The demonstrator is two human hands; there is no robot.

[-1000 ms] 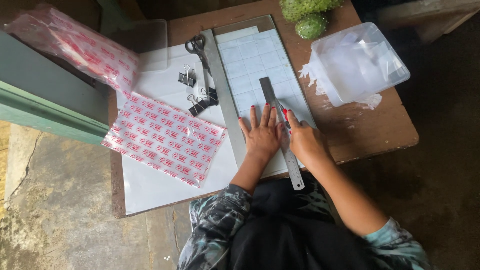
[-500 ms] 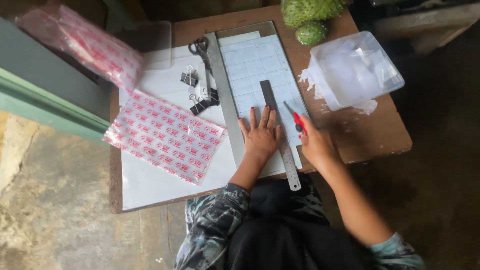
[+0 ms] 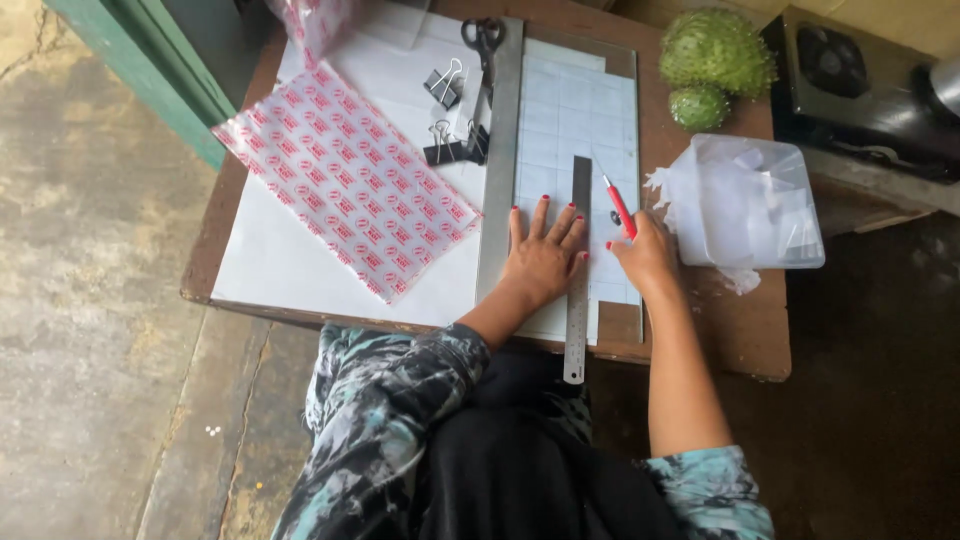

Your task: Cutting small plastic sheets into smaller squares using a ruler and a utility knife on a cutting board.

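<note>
Table (image 3: 730, 330): a brown wooden top is carrying everything; since half a second ago the view is sitting closer and is shifting leftward, so the table is filling more of the frame.
White sheet (image 3: 290, 260): it is lying over the table's left part, unchanged in place.
Cutting board (image 3: 575, 110): a grey board with a white gridded sheet is lying under both hands, where it lay before.
Patterned bag (image 3: 350, 180): a clear bag with red marks is lying slantwise on the white sheet, as earlier.
Plastic container (image 3: 745, 200): a translucent tub is standing just right of the right hand.
Green fruits (image 3: 715, 50): two knobbly fruits are resting at the far right edge of the table.
Ruler (image 3: 578, 270): a long steel ruler is lying lengthwise on the gridded sheet, its near end overhanging the board; its position is matching the earlier frame.
Left hand (image 3: 545, 255): it is pressing flat, fingers spread wide, with the fingertips resting on the ruler, as before.
Right hand (image 3: 645, 255): its fingers are closing around the red knife, just right of the ruler; the hand is sitting slightly higher along the ruler than earlier.
Red knife (image 3: 618, 205): its tip is touching the sheet beside the ruler's edge.
Scissors (image 3: 485, 40): lying at the far edge.
Binder clips (image 3: 445, 85): black clips are lying left of the board.
</note>
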